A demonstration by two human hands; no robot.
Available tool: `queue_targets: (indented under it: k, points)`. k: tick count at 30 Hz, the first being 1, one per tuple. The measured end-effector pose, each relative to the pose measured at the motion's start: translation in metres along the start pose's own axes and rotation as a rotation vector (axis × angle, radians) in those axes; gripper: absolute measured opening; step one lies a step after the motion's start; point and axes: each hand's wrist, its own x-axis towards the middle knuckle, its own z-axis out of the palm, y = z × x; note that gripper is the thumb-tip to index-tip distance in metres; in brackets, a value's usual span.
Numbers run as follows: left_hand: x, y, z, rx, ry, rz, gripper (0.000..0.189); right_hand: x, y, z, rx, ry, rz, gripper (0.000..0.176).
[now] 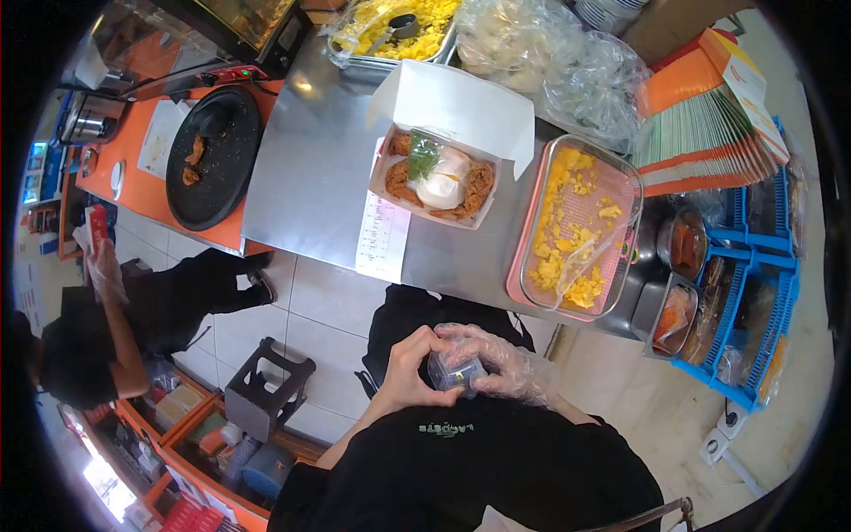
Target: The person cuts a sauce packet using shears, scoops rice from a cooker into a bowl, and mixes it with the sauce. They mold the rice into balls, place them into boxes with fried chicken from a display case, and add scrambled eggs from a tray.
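Note:
Close to my chest, both hands are on a small clear plastic cup [452, 376]. My bare left hand [409, 365] grips its left side with curled fingers. On the other side, my right hand [502, 362], in a clear plastic glove, presses its fingers against the cup. What the cup contains is hard to make out. Beyond my hands, an open white takeaway box [479, 106] sits on the steel counter [306, 168]. Inside it are fried chicken pieces [401, 184], a white rounded portion [441, 186] and a green-patterned sachet [425, 156]. A printed slip [383, 238] lies partly under the box.
A glass dish of yellow scrambled egg [567, 232] stands right of the box, a second egg tray [433, 25] behind. Folded cartons [709, 124] and a blue rack [740, 293] are at right. At left are a black round tray [215, 158], a co-worker [106, 328] and a stool [266, 386].

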Motion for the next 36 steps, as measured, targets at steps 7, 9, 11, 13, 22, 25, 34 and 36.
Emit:
queue_targets:
  k: [7,9,11,13,22,25,34,36]
  points:
    - [0.006,-0.020,0.023,-0.457,-0.168,-0.192,0.048,-0.017,-0.026,-0.027,-0.074,0.116,0.068,0.041]
    - [0.018,-0.014,0.023,-0.552,-0.314,-0.321,0.038,-0.012,-0.032,-0.050,-0.504,0.073,-0.053,0.042]
    - [0.035,-0.004,0.027,-0.564,-0.389,-0.389,0.033,-0.014,-0.043,-0.047,-0.594,0.151,-0.012,0.039]
    - [0.038,-0.002,0.034,-0.454,-0.398,-0.385,0.030,-0.019,-0.053,-0.044,-0.687,0.165,-0.024,0.035]
    - [0.042,-0.010,0.075,-0.279,-0.172,-0.522,0.030,-0.029,-0.050,-0.052,-0.952,0.145,-0.184,0.039]
    - [0.049,-0.011,0.079,-0.259,-0.167,-0.579,0.031,-0.026,-0.063,-0.056,-1.000,0.085,-0.210,0.038]
    - [0.057,-0.030,0.083,-0.271,-0.168,-0.673,0.030,-0.012,-0.065,-0.056,-1.097,0.081,-0.233,0.037]
    - [0.060,-0.027,0.082,-0.246,-0.194,-0.701,0.031,-0.012,-0.058,-0.059,-1.135,0.080,-0.276,0.040]
